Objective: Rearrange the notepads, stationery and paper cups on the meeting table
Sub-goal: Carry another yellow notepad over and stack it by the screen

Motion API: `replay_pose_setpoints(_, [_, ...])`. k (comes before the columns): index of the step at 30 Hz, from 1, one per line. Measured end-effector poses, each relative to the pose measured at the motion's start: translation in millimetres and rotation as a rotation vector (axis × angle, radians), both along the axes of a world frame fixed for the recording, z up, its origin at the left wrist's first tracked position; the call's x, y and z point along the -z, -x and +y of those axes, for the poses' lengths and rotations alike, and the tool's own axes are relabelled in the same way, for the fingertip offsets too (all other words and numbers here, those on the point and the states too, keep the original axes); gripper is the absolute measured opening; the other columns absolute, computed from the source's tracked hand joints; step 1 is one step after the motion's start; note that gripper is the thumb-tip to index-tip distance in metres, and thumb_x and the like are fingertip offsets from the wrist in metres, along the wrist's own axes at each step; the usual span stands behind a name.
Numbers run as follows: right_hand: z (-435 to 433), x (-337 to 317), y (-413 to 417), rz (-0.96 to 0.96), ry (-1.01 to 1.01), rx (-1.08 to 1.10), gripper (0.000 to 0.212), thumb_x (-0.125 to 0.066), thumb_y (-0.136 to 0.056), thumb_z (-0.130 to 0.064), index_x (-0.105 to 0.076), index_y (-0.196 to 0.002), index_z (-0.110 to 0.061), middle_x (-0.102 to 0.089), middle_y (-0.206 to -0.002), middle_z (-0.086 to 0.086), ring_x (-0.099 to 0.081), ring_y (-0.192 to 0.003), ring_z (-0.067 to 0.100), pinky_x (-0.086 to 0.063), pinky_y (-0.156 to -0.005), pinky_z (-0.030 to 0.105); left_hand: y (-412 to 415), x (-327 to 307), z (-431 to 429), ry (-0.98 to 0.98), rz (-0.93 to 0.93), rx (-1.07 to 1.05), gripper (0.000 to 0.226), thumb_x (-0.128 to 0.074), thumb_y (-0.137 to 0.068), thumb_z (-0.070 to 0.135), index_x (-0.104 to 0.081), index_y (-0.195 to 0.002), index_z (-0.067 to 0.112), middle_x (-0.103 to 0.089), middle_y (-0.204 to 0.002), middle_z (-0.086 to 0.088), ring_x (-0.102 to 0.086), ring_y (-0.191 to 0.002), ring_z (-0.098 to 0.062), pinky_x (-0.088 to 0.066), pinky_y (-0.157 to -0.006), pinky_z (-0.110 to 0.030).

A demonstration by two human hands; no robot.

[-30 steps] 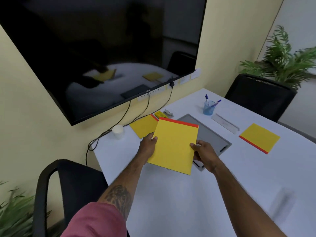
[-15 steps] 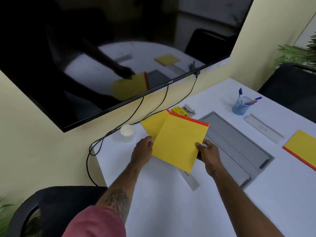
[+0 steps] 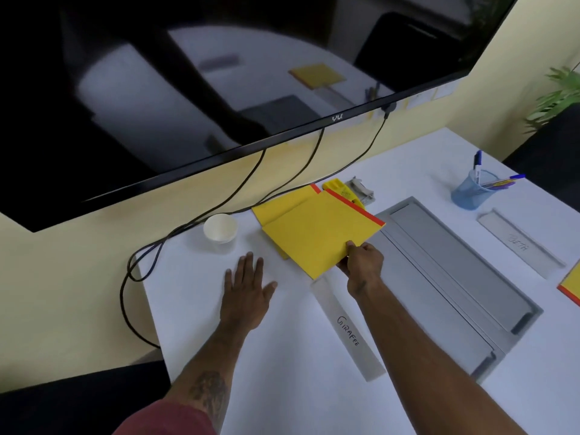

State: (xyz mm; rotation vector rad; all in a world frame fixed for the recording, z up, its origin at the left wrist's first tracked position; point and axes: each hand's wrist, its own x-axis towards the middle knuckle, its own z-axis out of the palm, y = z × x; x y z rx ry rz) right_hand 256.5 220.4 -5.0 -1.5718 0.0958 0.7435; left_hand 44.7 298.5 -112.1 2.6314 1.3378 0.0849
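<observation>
A person's left hand (image 3: 248,293) lies flat, palm down, fingers straight and slightly spread, thumb angled out toward the right hand (image 3: 362,262), which sits just ahead and to its right. The right hand pinches the near edge of a yellow notepad (image 3: 320,233), thumb on top, fingers curled beneath. Both bare forearms reach forward from the bottom of the frame, the right at a diagonal. The left forearm (image 3: 221,346) bears a dark tattoo (image 3: 207,392); a maroon sleeve (image 3: 166,419) covers the arm behind it.

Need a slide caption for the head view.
Right hand pinches yellow notepad over second notepad beside paper cups; left hand open.
</observation>
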Motion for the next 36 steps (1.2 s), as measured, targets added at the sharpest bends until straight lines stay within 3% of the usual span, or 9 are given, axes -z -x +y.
replay_pose_setpoints(4, [36.9,18.0,-4.5,0.026,0.016,0.018,0.015,-0.052,-0.098,-0.006,-0.056,-0.083,-0.007,-0.064,-0.108,0.021,-0.061,-0.088,0.032,-0.059,-0.073,0.045,2.8,9.3,-2.8,-0.086,-0.033,-0.01,0.067,-0.024,-0.1,0.054,-0.032,-0.152,0.012,-0.025,-0.16,-0.014,-0.023,-0.148,-0.026,-0.025,-0.115,-0.052])
replay_pose_setpoints(8, [62.8,33.1,-4.1,0.031,0.051,0.027,0.011,-0.052,-0.097,-0.006,-0.059,-0.092,0.001,-0.063,-0.109,0.021,-0.057,-0.083,0.029,-0.057,-0.075,0.046,4.4,10.2,-2.5,-0.094,-0.057,-0.018,0.067,-0.024,-0.101,0.055,-0.031,-0.152,0.013,-0.024,-0.16,-0.012,-0.02,-0.149,-0.025,-0.025,-0.116,-0.052])
replay_pose_setpoints(12, [75.5,40.8,-1.5,-0.042,0.131,0.018,0.018,-0.06,-0.095,-0.016,-0.055,-0.078,-0.009,-0.064,-0.101,0.018,-0.06,-0.086,0.031,-0.058,-0.078,0.048,4.7,11.2,-1.9,-0.096,-0.052,-0.022,0.066,-0.023,-0.102,0.055,-0.029,-0.153,0.014,-0.022,-0.161,-0.012,-0.018,-0.15,-0.024,-0.025,-0.116,-0.052])
replay_pose_setpoints(18, [80.5,48.3,-4.8,-0.13,0.337,-0.005,0.029,-0.072,-0.081,-0.022,-0.063,-0.1,-0.002,-0.065,-0.106,0.018,-0.064,-0.09,0.037,-0.058,-0.078,0.051,4.2,10.0,-1.3,-0.105,-0.055,-0.027,0.066,-0.024,-0.102,0.056,-0.028,-0.153,0.014,-0.021,-0.161,-0.011,-0.018,-0.15,-0.024,-0.025,-0.116,-0.051])
replay_pose_setpoints(24, [89.6,48.5,-3.2,-0.101,0.324,0.014,0.022,-0.076,-0.077,-0.019,-0.056,-0.08,-0.01,-0.065,-0.099,0.016,-0.065,-0.086,0.037,-0.058,-0.075,0.052,5.2,10.1,-1.4,-0.119,-0.05,-0.026,0.066,-0.025,-0.102,0.056,-0.028,-0.154,0.015,-0.02,-0.162,-0.011,-0.016,-0.15,-0.024,-0.025,-0.116,-0.051])
replay_pose_setpoints(28, [90.1,51.7,-7.4,-0.058,0.32,0.025,0.031,-0.081,-0.075,-0.02,-0.06,-0.093,-0.006,-0.066,-0.102,0.017,-0.065,-0.088,0.036,-0.059,-0.075,0.051,4.5,9.0,-1.5,-0.113,-0.042,-0.029,0.066,-0.025,-0.102,0.057,-0.028,-0.153,0.015,-0.02,-0.162,-0.01,-0.016,-0.15,-0.023,-0.026,-0.116,-0.051])
replay_pose_setpoints(33, [84.3,51.6,-15.8,-0.038,0.352,0.058,0.023,-0.071,-0.08,-0.009,-0.048,-0.077,-0.009,-0.062,-0.097,0.018,-0.061,-0.081,0.031,-0.057,-0.073,0.04,4.9,8.9,-1.4,-0.117,-0.052,-0.022,0.066,-0.027,-0.101,0.056,-0.03,-0.153,0.015,-0.023,-0.161,-0.011,-0.018,-0.15,-0.024,-0.026,-0.115,-0.051])
replay_pose_setpoints(36, [86.1,51.8,-17.8,-0.017,0.333,0.072,0.027,-0.067,-0.083,-0.008,-0.043,-0.073,-0.013,-0.06,-0.096,0.016,-0.062,-0.084,0.03,-0.058,-0.077,0.044,4.9,9.1,-1.9,-0.122,-0.046,-0.024,0.066,-0.026,-0.101,0.057,-0.029,-0.153,0.015,-0.021,-0.161,-0.01,-0.017,-0.15,-0.023,-0.026,-0.115,-0.05])
